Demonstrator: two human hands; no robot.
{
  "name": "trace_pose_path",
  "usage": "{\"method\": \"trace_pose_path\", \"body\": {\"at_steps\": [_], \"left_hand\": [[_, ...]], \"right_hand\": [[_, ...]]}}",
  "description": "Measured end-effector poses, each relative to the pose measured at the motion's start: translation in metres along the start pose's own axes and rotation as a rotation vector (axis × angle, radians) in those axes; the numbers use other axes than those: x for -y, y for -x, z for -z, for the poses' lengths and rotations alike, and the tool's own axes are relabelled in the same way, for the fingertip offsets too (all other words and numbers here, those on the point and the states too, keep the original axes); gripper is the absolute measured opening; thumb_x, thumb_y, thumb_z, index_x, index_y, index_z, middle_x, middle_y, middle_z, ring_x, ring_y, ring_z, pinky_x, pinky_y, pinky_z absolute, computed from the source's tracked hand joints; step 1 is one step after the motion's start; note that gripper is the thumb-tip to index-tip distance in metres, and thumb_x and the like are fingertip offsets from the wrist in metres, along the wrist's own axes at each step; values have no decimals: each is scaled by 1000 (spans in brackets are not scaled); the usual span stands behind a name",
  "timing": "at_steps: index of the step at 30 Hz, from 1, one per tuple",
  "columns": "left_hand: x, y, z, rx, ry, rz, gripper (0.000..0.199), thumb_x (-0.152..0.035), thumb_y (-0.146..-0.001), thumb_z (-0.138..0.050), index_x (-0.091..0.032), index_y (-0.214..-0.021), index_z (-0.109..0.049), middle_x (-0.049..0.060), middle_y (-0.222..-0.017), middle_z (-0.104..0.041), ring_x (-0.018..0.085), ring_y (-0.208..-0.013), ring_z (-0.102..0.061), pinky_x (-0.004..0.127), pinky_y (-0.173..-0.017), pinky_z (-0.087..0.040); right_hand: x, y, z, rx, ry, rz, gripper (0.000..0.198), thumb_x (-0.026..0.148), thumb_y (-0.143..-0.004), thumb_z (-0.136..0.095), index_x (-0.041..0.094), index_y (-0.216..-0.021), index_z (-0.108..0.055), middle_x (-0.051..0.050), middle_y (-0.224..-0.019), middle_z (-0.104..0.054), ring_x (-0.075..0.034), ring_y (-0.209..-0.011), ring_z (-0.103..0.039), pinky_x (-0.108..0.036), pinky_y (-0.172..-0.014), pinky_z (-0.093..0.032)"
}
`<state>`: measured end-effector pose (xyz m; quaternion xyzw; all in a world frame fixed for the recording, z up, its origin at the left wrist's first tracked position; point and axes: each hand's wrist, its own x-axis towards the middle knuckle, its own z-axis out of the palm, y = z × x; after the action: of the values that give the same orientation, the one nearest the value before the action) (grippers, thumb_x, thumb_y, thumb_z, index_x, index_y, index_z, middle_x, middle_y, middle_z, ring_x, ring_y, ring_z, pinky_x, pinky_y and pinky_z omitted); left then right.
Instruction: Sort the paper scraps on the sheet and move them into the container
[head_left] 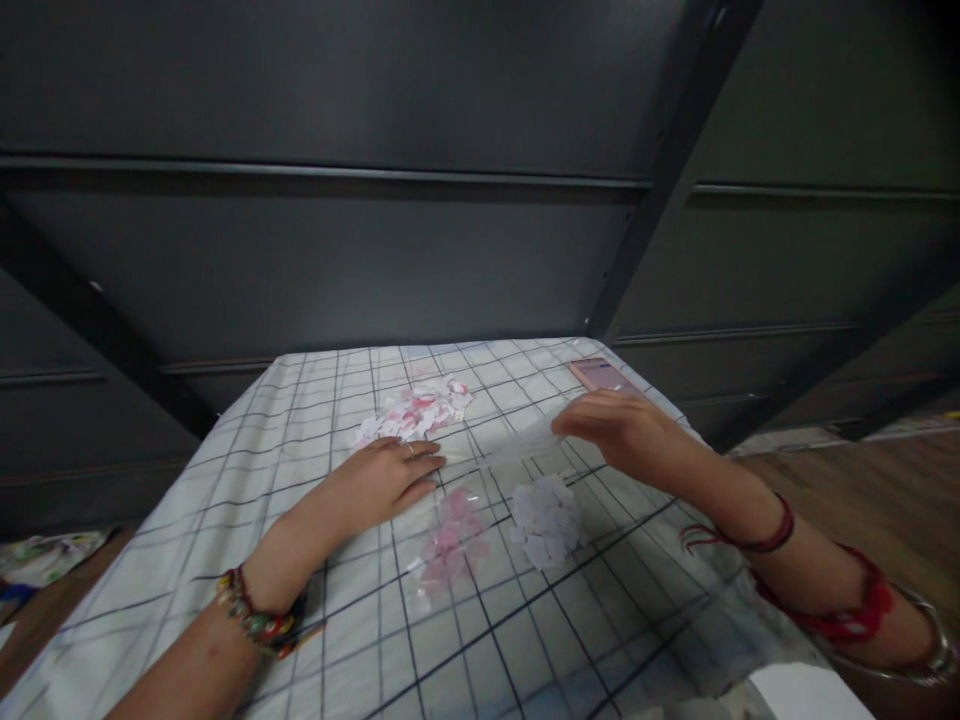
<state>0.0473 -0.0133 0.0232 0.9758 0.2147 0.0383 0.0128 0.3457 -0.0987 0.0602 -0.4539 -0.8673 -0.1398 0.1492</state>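
My left hand [397, 473] lies on the checked cloth with its fingers stretched out, at the near edge of a mixed pile of white and pink paper scraps [420, 408]. My right hand [611, 428] pinches the right end of a clear plastic bag [521, 442], whose left end reaches toward the middle of the table. Below the bag sits a round heap of white paper scraps [547, 522]. To the left of that heap, pink scraps [451, 540] lie with shiny clear plastic around them, seemingly a second bag.
A pink phone [604, 375] lies at the far right corner, just beyond my right hand. The white checked cloth [337, 630] covers the table, which stands against a dark metal panel [375, 260]. Something white [810, 692] shows at the near right edge.
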Motion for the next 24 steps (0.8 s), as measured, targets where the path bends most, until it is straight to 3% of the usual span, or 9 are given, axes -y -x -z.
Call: {"method": "trace_pose_path", "body": {"at_steps": [8, 13, 17, 24], "left_hand": [[-5, -2, 1, 43, -51, -3, 33, -31, -94, -38, -19, -119, -56, 10, -128, -55, 22, -108, -56, 40, -94, -42], [-13, -5, 3, 44, -45, -43, 35, -31, -95, -37, -18, -122, -54, 11, -133, -49, 23, -113, -53, 41, -96, -40], [-10, -3, 10, 58, -66, -19, 35, -32, -96, -34, -19, -122, -54, 9, -131, -52, 21, -113, -53, 39, -96, -40], [16, 14, 21, 67, -157, 216, 36, -33, -94, -33, -21, -118, -57, 8, -130, -53, 24, -116, -50, 41, -93, -40]], "right_hand": [[4, 28, 31, -30, -93, 40, 42, -5, -74, -32, 19, -90, -63, -2, -80, -66, -13, -77, -58, -28, -76, -46], [3, 24, 31, -115, -31, 30, 42, -5, -71, -32, 19, -88, -63, -2, -80, -67, -13, -79, -59, -29, -77, -46], [4, 12, 20, -182, 33, -10, 39, -3, -75, -35, 19, -89, -63, -2, -81, -68, -14, -80, -60, -29, -78, -45], [13, -45, 4, -161, 207, -55, 40, -4, -75, -37, 15, -98, -63, -6, -86, -68, -17, -78, -58, -30, -72, -40]]}}
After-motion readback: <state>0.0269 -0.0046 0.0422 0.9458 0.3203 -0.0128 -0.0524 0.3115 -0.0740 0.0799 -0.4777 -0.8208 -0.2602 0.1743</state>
